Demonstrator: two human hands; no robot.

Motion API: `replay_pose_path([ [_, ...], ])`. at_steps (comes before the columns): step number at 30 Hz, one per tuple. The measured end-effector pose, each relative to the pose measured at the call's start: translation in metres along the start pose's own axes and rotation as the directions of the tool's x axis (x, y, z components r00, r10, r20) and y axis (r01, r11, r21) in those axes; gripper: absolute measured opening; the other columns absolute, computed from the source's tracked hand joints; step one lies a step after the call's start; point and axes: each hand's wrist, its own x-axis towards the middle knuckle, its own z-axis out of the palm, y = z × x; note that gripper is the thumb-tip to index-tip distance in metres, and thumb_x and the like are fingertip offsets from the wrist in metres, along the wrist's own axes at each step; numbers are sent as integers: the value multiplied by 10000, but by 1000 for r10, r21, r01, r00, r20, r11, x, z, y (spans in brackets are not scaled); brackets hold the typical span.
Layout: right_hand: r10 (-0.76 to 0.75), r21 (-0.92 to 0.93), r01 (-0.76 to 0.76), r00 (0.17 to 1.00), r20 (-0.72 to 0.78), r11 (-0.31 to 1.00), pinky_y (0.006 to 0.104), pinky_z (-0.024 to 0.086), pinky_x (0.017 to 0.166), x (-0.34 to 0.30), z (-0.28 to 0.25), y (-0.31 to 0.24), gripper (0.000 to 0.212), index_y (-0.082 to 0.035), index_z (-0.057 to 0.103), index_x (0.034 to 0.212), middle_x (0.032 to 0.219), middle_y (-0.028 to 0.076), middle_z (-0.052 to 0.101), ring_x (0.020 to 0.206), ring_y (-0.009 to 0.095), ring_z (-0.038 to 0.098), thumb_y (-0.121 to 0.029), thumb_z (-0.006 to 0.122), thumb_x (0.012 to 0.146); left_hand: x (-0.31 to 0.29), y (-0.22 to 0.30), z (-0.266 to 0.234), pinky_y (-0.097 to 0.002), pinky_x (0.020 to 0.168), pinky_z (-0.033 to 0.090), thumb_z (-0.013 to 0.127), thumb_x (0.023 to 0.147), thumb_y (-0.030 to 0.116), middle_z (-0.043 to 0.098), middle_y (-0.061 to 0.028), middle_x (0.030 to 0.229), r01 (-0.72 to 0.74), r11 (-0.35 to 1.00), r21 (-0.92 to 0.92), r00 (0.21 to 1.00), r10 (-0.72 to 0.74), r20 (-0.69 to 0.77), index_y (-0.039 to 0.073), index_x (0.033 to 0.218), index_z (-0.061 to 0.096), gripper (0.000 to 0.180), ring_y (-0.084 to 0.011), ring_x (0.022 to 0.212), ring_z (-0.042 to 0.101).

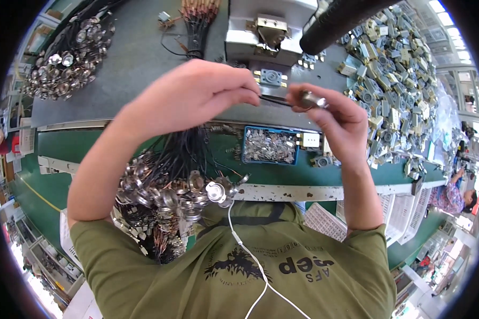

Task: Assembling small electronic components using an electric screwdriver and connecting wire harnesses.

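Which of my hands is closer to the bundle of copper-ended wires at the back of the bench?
Left. Your left hand is just in front of the copper-ended wires; your right hand is farther off, to their right.

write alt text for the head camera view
A person's left hand and right hand hold a black wire between them above a grey workbench, the right also gripping a round metal cap. Around them are a blue tray of small metal pieces, bundled black leads and heaped grey components.
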Motion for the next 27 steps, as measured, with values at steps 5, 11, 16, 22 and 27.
replay_pose_path([
  [5,-8,306,47,992,-126,951,355,561,927,14,15,0,235,20,617,1245,1193,185,714,1079,234,696,-102,604,1045,7,-12,18,-421,759,557,673,927,150,727,-122,937,-62,998,-26,990,58,-126,76,1036,684,132,-340,879,698],
  [11,376,-487,-152,834,404,860,263,519,768,28,-13,-21,192,-7,653,1196,976,65,715,879,111,637,-92,639,1023,-3,-17,16,-418,703,544,654,878,87,670,-84,829,-163,925,344,981,188,-40,112,1003,677,129,-298,812,681],
  [16,166,149,-142,974,-157,979,290,574,843,-8,15,4,447,-7,577,1388,1040,90,726,962,140,697,-116,730,983,4,3,17,-412,672,533,684,891,130,615,-81,768,-76,934,348,980,134,-145,122,1043,692,152,-302,764,659],
  [22,141,-22,-146,979,-146,989,266,556,840,-8,23,-4,390,20,629,1348,1080,77,732,943,118,680,-81,719,981,9,5,22,-406,667,527,751,907,277,627,-68,775,-89,973,212,982,121,-148,103,1019,658,227,-288,771,660],
  [27,209,-198,-172,960,187,965,257,528,824,11,3,-11,316,7,683,1289,1057,35,734,923,78,635,-53,687,979,11,6,22,-398,653,525,758,881,318,645,-51,778,-152,895,420,982,185,-38,84,913,551,314,-271,752,662],
])
